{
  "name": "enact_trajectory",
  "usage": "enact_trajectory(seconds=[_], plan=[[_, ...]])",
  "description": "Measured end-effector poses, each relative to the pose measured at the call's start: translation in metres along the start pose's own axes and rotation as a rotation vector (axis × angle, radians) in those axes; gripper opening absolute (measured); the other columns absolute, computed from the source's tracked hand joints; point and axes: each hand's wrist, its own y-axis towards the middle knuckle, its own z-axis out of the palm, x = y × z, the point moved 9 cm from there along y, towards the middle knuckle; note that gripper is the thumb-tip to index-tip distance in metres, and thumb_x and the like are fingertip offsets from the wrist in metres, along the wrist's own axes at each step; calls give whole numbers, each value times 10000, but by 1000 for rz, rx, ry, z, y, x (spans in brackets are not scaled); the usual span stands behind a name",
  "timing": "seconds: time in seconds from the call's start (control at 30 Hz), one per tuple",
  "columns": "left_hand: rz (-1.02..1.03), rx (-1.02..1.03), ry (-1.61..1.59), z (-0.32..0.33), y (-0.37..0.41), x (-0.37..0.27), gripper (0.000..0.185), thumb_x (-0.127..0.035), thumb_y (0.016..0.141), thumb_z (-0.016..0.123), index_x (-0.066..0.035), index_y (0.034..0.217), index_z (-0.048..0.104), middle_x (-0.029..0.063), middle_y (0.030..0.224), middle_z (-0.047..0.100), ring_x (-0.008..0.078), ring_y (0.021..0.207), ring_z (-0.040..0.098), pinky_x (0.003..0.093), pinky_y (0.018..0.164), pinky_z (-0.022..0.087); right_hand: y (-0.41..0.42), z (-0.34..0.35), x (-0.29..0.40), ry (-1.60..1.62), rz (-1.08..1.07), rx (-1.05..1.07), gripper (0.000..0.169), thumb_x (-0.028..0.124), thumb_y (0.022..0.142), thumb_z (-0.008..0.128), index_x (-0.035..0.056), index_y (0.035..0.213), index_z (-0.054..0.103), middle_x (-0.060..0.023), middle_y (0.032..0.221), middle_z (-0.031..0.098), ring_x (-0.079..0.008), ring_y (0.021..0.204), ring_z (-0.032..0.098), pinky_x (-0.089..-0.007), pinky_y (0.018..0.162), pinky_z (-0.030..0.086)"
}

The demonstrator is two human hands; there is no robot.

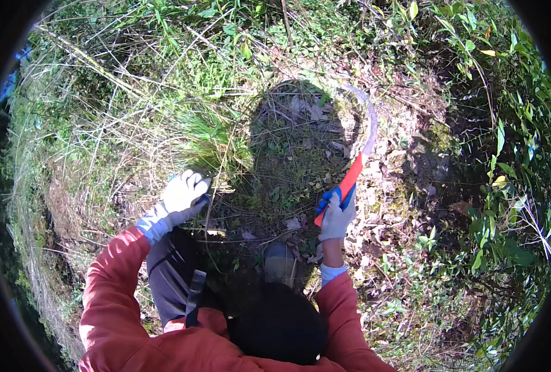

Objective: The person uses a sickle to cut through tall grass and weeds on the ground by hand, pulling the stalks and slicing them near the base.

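Observation:
My right hand (338, 215), in a white glove with a blue palm, is closed around the red handle (349, 180) of a sickle. The sickle's curved blade (373, 122) reaches up and bends left at its tip, just over leaf-strewn ground. On the other side, my left hand (185, 191) wears a matching glove, its fingers curled and their undersides hidden. It is beside the base of a green grass tuft (205, 139), near a long dry stem (210, 204). Whether anything is inside those fingers cannot be made out.
Dry stalks (94, 69) and tangled grass spread at the upper left. Leafy shrubs (512, 223) line the right side. A boot (277, 265) and a dark-trousered knee (173, 274) are below my hands. A rounded shadow (298, 135) covers the ground between the tuft and the blade.

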Motion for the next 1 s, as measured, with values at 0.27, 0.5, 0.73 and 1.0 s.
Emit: enact_trajectory(seconds=[0.27, 0.5, 0.73, 1.0], plan=[[87, -92, 178, 30, 211, -74, 603, -94, 783, 462, -145, 1348, 257, 93, 1413, 212, 304, 1246, 290, 367, 814, 431, -9, 12, -30, -758, -93, 190, 657, 75, 784, 551, 113, 1359, 235, -175, 763, 599, -263, 604, 584, -361, 590, 463], [-198, 351, 145, 100, 246, -17, 385, -79, 776, 488, -28, 1155, 447, 144, 1031, 572, 275, 922, 585, 348, 712, 491, -36, 6, -30, -848, -45, 320, 651, 99, 783, 556, 80, 1349, 235, -192, 734, 578, -284, 595, 579, -364, 550, 444], [-304, 131, -81, 91, 156, 51, 181, -209, 764, 512, -53, 761, 603, 137, 706, 608, 312, 632, 595, 396, 558, 471, -90, -38, -48, -842, -9, 351, 665, 98, 762, 583, 83, 1344, 263, -183, 752, 596, -262, 617, 605, -336, 563, 460], [-313, 74, -104, 61, 67, 91, 336, -212, 681, 603, -151, 1011, 584, 102, 855, 609, 282, 670, 583, 375, 613, 489, -34, -12, -11, -213, 167, 214, 654, -39, 778, 490, 115, 1364, 244, -51, 696, 541, -67, 532, 503, -228, 452, 434]])
